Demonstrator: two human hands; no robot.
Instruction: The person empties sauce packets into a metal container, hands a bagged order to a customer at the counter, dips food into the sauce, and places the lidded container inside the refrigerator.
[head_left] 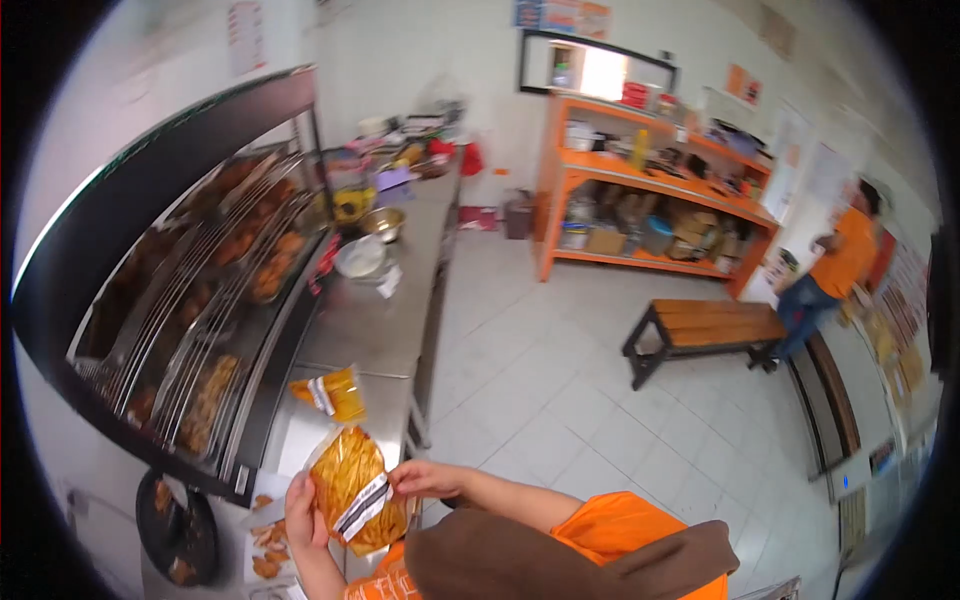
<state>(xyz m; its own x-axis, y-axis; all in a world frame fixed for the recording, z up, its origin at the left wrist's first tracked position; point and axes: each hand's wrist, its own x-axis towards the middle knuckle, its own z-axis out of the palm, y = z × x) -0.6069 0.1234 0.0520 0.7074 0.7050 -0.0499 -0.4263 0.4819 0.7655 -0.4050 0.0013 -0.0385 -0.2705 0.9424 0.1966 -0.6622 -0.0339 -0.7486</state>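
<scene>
My left hand (pixel 303 512) is closed around the left side of a clear plastic bag (pixel 350 478) of golden-yellow food, with a black-and-white label across it. At the bag's right edge, beside the label, the fingers of my right hand (pixel 428 479) are bent and pinch the plastic. Just beyond, a smaller packet (pixel 340 395) of similar yellow contents lies on the steel counter (pixel 365 318). What exactly is in the bags I cannot make out.
Left stands a heated display case (pixel 165 290) with racks of fried food. Below it are a black pan (pixel 178 535) and pieces of food on white paper. Bowls (pixel 362 257) sit farther along the counter. A wooden bench (pixel 705 328), orange shelves (pixel 660 170) and a person (pixel 840 260) are to the right.
</scene>
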